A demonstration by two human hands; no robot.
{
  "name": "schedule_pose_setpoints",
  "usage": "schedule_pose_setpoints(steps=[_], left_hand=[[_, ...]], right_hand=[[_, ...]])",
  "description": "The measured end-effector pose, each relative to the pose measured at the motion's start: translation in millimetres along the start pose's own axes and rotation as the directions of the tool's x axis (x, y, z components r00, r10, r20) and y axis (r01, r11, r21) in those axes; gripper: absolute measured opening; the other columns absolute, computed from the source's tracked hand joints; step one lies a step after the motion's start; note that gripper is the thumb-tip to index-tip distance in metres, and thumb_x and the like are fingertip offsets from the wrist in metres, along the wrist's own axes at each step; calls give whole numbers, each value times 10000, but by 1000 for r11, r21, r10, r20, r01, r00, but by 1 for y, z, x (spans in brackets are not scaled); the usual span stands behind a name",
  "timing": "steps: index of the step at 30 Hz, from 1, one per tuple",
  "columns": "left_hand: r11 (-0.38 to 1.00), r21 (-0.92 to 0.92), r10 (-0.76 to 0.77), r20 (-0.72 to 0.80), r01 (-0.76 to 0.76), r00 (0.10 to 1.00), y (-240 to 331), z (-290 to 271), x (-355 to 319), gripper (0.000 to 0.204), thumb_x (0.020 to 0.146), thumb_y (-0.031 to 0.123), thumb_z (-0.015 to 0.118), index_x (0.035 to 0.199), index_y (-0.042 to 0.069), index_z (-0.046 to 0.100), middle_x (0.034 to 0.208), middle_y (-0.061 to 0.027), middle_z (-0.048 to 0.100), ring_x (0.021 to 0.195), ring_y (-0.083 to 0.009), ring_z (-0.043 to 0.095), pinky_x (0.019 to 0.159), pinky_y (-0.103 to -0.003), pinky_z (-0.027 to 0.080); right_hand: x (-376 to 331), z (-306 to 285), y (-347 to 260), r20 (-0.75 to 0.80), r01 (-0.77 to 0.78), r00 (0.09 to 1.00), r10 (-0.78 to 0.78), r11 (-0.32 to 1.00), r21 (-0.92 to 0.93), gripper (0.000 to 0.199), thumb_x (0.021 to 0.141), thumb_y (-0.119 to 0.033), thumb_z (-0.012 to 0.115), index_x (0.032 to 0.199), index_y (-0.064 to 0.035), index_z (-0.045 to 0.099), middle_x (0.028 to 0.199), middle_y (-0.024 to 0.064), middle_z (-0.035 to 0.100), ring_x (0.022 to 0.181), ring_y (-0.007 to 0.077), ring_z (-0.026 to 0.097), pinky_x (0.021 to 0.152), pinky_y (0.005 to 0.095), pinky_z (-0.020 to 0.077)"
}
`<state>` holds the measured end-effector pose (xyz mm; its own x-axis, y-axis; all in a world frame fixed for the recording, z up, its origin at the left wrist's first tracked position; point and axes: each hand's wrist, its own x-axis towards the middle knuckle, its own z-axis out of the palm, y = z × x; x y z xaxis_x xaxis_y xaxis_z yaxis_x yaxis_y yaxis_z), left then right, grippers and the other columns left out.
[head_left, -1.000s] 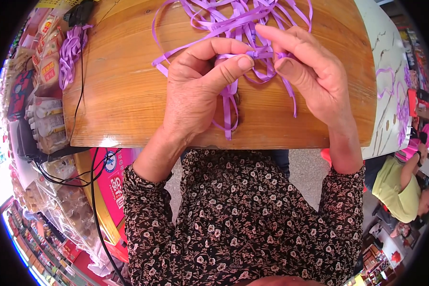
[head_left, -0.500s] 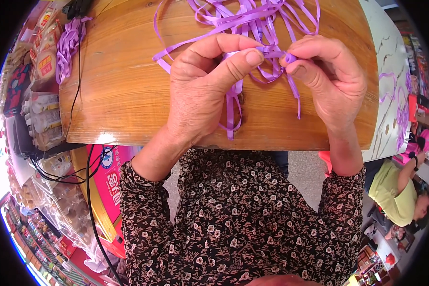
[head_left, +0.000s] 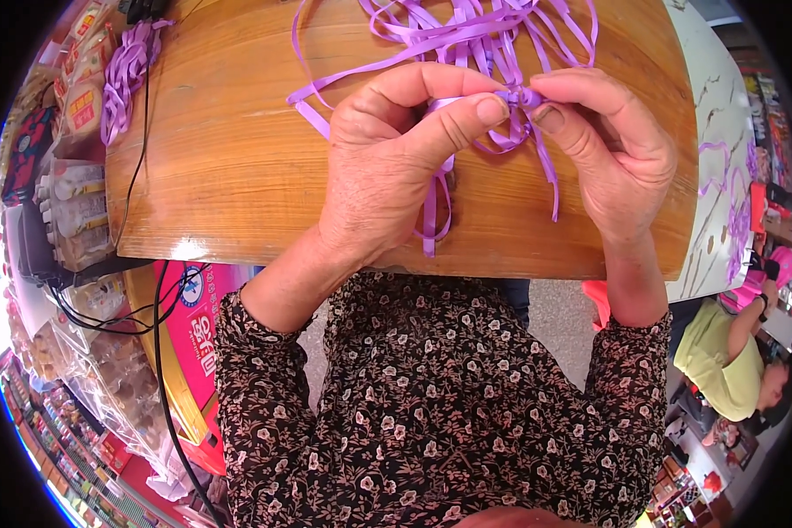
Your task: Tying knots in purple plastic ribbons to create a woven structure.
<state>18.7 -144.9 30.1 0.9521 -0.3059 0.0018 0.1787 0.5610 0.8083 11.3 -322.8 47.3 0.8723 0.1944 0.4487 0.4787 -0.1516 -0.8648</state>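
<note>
The tabletop [head_left: 238, 158] is smooth, glossy varnished wood; on it, the purple ribbon strips [head_left: 466, 35] look like thin, slightly shiny plastic.

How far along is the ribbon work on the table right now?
Done: nothing finished shows for certain; a purple bundle lies at the table's far left edge. In hand: the left hand and right hand pinch a small purple knot between fingertips, its ends hanging down. Left: a loose ribbon pile lies spread behind the hands.
</note>
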Motion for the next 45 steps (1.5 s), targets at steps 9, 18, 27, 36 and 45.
schedule_pose_setpoints(steps=[9,18,27,36,45], left_hand=[[999,43,14,12,-15,1000,1,2,0,138,823,45,643,935,-33,625,842,-91,658,729,-138,630,663,-236,519],[980,181,82,-7,-79,997,0,2,-1,126,814,14,643,927,-39,624,832,-97,661,720,-125,633,652,-213,519],[942,320,113,-27,-98,993,3,4,-5,71,806,-3,647,865,-39,631,785,-85,665,695,-98,633,619,-194,511],[868,467,184,11,-167,983,1,1,-8,122,769,-60,663,868,9,647,805,-1,631,721,-24,543,642,-151,444],[895,424,166,-28,-138,986,4,4,-8,114,773,-51,665,873,-1,641,808,-3,635,700,-12,533,617,-143,439]], right_hand=[[3,-4,3,101,144,986,-130,978,-151,190,783,108,599,961,43,616,934,113,609,861,161,569,745,231,464],[3,-3,1,109,136,987,-120,978,-155,189,786,105,598,963,43,615,936,113,606,846,152,569,728,219,465],[1,-2,2,124,131,986,-108,971,-199,157,779,97,609,928,46,617,914,114,608,828,156,576,714,223,466],[5,1,-6,169,264,963,-211,870,-417,139,744,83,644,875,36,635,828,114,616,711,152,580,609,215,458],[2,2,-8,129,199,978,-165,926,-320,158,763,103,625,912,49,629,875,116,610,728,135,566,613,210,455]])
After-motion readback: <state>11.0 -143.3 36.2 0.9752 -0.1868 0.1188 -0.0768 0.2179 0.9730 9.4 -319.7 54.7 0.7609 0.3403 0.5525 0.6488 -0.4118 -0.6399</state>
